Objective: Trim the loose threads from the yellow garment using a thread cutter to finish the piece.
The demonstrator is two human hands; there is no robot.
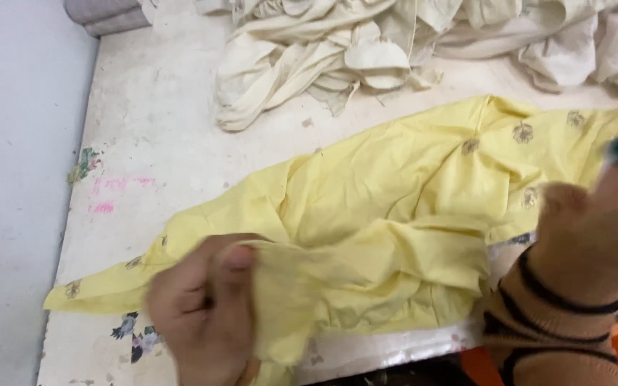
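The left hand (205,314) pinched a fold of the yellow cloth (388,214) between thumb and fingers. The right hand (595,229), blurred, seemed open above the cloth's right end. The cloth lay across the table (151,107), below a cream heap (337,50).

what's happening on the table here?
A person is working a yellow garment spread across a worn white table. The left hand pinches a fold of it at the near edge. The right hand, blurred, is raised over its right end. A heap of cream cloth lies behind.
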